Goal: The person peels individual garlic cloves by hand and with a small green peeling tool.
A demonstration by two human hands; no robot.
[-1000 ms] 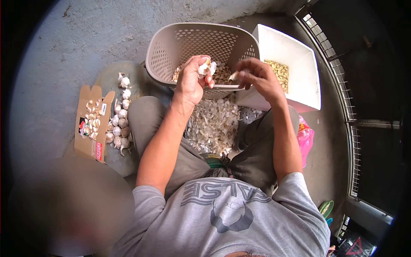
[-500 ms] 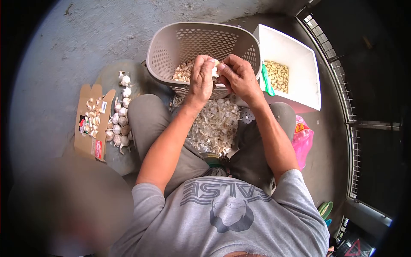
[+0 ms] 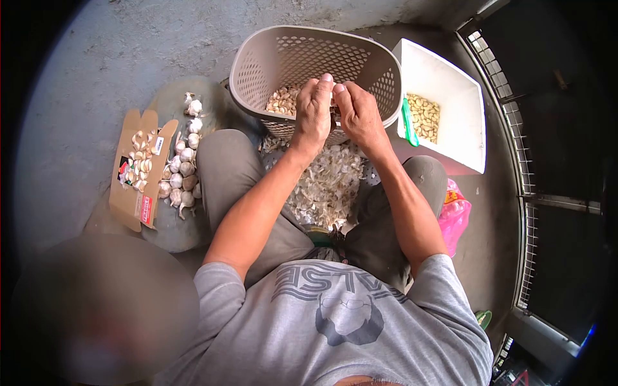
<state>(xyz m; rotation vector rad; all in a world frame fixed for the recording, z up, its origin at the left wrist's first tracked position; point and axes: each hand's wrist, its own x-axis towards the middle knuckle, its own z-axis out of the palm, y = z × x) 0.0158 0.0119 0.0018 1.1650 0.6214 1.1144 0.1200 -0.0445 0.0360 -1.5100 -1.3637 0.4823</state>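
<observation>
A seated person worked over a beige basket [image 3: 283, 58] w/ garlic cloves [image 3: 281, 101] inside. Left hand [image 3: 313, 110] and right hand [image 3: 358, 112] met at its near rim, backs up, fingers curled together; whatever they gripped was hidden. Papery skins [image 3: 327, 186] lay below, btwn the knees.
</observation>
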